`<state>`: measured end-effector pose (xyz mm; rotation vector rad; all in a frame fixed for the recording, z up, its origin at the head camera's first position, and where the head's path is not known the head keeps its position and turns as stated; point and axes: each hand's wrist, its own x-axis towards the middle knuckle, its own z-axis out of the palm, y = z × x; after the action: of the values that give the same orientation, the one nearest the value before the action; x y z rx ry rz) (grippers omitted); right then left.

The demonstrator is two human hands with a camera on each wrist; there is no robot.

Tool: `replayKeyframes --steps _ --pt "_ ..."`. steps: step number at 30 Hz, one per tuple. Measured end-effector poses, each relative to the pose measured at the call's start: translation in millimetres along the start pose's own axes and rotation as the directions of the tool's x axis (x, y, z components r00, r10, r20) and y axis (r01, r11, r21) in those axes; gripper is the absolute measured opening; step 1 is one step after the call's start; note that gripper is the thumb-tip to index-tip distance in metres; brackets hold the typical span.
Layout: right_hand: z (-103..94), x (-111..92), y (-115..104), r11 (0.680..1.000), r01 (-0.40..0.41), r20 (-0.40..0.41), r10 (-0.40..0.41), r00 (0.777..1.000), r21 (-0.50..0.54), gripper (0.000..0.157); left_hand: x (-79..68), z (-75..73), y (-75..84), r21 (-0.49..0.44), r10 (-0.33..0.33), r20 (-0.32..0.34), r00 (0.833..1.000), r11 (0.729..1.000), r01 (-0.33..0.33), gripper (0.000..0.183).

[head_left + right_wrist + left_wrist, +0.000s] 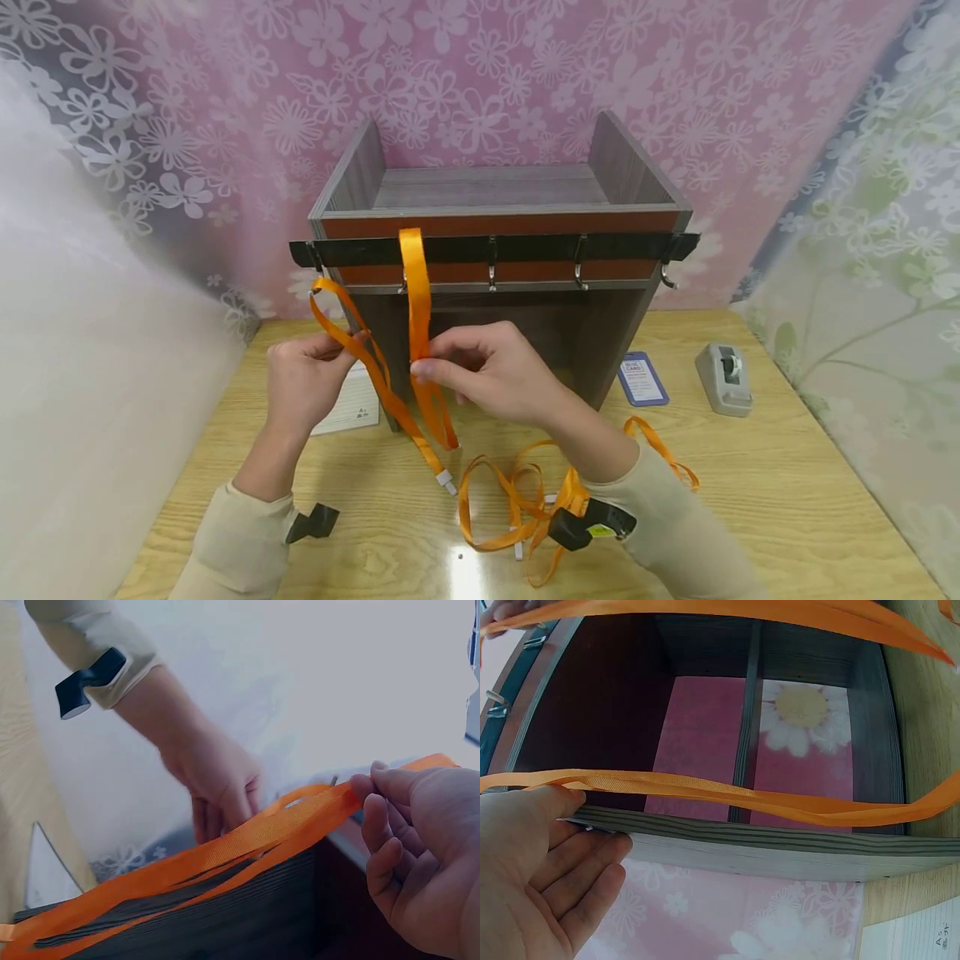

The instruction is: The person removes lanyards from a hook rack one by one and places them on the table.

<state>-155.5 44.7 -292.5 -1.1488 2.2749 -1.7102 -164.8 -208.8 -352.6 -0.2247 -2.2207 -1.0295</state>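
Note:
In the head view an orange lanyard [385, 392] hangs from the leftmost hook, its white clip [446, 481] low down. My left hand [303, 379] is beside its upper strap; the left wrist view shows loosely bent fingers, with the thumb touching the strap. A second orange lanyard [416, 283] reaches up over the black hook rail [525, 247] by the second hook; I cannot tell whether it hangs on it. My right hand [487, 367] pinches this strap between thumb and index finger, as the right wrist view also shows.
A grey wooden shelf unit [491, 187] carries the rail; bare hooks [580, 271] continue rightward. More orange lanyards [517, 533] lie tangled below my right forearm. A blue card holder [642, 379] and tape dispenser [725, 379] sit right, a lined paper [348, 404] left.

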Motion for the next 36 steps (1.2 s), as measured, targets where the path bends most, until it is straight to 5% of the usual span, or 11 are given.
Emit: replayKeyframes --steps 7,17,36 --pt "-5.9 -7 -18 0.988 0.152 -0.011 -0.153 0.988 -0.034 0.005 0.1 1.5 -0.9 0.008 0.060 -0.018 0.998 0.998 -0.060 0.010" --pt "-7.6 -17 -36 0.932 0.361 0.038 -0.360 0.932 -0.032 0.004 1.3 0.8 0.6 0.006 0.069 -0.014 0.997 0.998 -0.069 0.010" --pt "11.9 -28 -14 0.943 0.328 0.250 -0.330 0.911 0.048 0.009 -0.4 -0.5 3.1 0.031 -0.038 0.004 0.999 0.999 0.038 0.014"
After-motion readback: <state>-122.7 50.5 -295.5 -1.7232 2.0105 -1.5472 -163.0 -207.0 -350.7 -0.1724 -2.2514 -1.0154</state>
